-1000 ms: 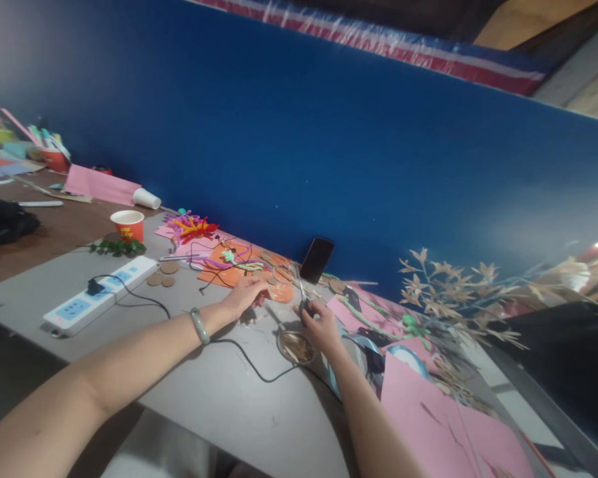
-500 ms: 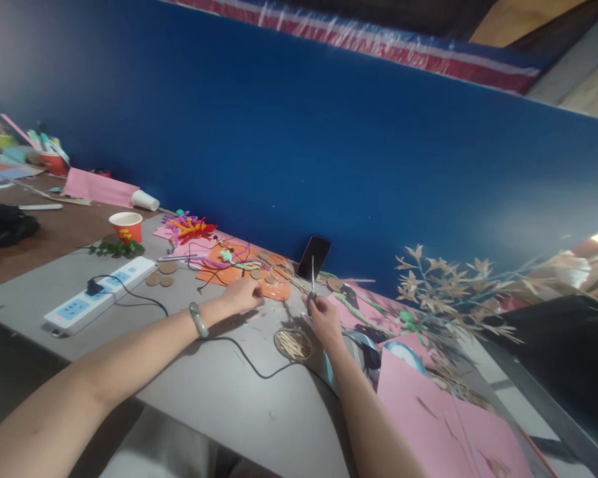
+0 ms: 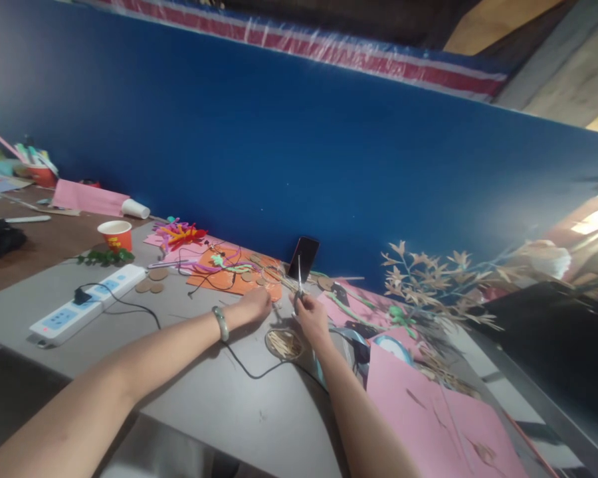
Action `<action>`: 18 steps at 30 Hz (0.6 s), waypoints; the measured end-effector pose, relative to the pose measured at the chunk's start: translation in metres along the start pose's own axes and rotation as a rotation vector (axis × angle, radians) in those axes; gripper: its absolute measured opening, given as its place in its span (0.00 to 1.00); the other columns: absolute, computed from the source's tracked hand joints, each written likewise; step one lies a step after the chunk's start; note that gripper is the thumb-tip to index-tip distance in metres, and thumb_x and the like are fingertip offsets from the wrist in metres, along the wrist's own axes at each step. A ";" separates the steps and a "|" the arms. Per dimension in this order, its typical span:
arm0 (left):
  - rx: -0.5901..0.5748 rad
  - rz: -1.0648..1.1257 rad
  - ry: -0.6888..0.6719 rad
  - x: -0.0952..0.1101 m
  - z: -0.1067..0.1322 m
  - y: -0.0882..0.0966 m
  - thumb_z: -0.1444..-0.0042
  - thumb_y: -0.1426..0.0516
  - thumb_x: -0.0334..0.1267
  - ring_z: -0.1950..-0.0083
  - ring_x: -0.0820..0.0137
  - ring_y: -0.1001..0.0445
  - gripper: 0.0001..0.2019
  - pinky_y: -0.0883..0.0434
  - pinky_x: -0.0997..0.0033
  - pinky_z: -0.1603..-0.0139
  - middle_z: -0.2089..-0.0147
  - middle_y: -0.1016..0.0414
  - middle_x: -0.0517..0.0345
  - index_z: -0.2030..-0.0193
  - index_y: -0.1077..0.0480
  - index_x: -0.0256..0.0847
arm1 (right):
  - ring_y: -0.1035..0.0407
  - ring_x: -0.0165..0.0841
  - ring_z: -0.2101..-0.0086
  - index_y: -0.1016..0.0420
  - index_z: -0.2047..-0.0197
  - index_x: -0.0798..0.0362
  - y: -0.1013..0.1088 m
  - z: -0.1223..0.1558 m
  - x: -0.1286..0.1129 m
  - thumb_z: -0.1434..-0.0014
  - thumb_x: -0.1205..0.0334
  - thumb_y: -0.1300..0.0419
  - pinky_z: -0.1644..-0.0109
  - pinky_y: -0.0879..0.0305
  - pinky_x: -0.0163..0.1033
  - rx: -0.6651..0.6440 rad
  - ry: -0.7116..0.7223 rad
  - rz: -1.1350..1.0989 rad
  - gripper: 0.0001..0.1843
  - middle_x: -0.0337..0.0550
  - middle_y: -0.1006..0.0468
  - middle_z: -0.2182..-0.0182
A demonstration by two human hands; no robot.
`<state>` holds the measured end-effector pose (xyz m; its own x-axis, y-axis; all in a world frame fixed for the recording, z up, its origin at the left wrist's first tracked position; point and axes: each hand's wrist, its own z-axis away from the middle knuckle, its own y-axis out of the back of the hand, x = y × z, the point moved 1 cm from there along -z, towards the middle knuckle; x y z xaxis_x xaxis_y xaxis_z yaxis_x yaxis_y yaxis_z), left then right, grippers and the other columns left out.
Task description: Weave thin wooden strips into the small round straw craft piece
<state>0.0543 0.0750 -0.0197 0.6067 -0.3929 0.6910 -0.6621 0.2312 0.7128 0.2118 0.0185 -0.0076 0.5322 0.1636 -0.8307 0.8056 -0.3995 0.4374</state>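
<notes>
Right hand (image 3: pixel 313 318): closing snugly around the handle end of the scissors (image 3: pixel 299 284), so definitely holding something.
Scissors: pointing up out of that grip, crossing in front of the leaning phone (image 3: pixel 307 254) from this view. Showing just one thin line of metal (so no telling whether spreading or meeting at the blades).
Feel: probably being light, stiff and a bit slick on the metal, not really fragile. Likely calling for a hold right at the handle loops, well off the pointy end.
Left hand (image 3: pixel 254 305): hanging out near the edge of the orange paper (image 3: pixel 240 287), showing mostly its back. Hiding whatever is inside, if anything (honestly can't tell how wide or tight).
Bracelet (image 3: pixel 220 323): circling the left wrist.
Round dish (image 3: pixel 268 341): sitting on the grey table (image 3: pixel 229 411), nearer than both hands, carrying a bunch of pale sticks (image 3: pixel 285 344).
Power strip (image 3: pixel 99 291): lying well off to the left, near the red cup (image 3: pixel 114 239).
</notes>
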 end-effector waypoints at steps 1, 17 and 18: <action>-0.008 0.025 0.002 -0.003 0.001 0.002 0.57 0.44 0.29 0.75 0.69 0.33 0.06 0.39 0.72 0.70 0.80 0.33 0.55 0.82 0.35 0.37 | 0.47 0.27 0.80 0.40 0.83 0.53 0.000 0.000 0.000 0.49 0.43 0.43 0.76 0.51 0.33 0.004 0.002 0.003 0.24 0.34 0.41 0.85; -0.069 1.232 0.285 -0.022 0.033 0.036 0.58 0.36 0.31 0.74 0.78 0.30 0.16 0.35 0.78 0.73 0.71 0.29 0.58 0.60 0.30 0.35 | 0.50 0.26 0.79 0.46 0.84 0.51 -0.010 0.011 -0.010 0.49 0.46 0.43 0.75 0.52 0.33 -0.054 0.035 0.074 0.23 0.32 0.46 0.84; -0.076 1.250 0.269 -0.022 0.032 0.037 0.58 0.36 0.31 0.73 0.78 0.30 0.15 0.34 0.78 0.72 0.71 0.29 0.58 0.61 0.30 0.35 | 0.50 0.26 0.78 0.46 0.84 0.51 -0.010 0.011 -0.010 0.50 0.46 0.43 0.75 0.52 0.33 -0.056 0.037 0.079 0.23 0.32 0.46 0.84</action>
<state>0.0019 0.0636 -0.0123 -0.3318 0.3172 0.8884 -0.8221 0.3646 -0.4373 0.1958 0.0106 -0.0073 0.6031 0.1672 -0.7800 0.7735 -0.3615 0.5206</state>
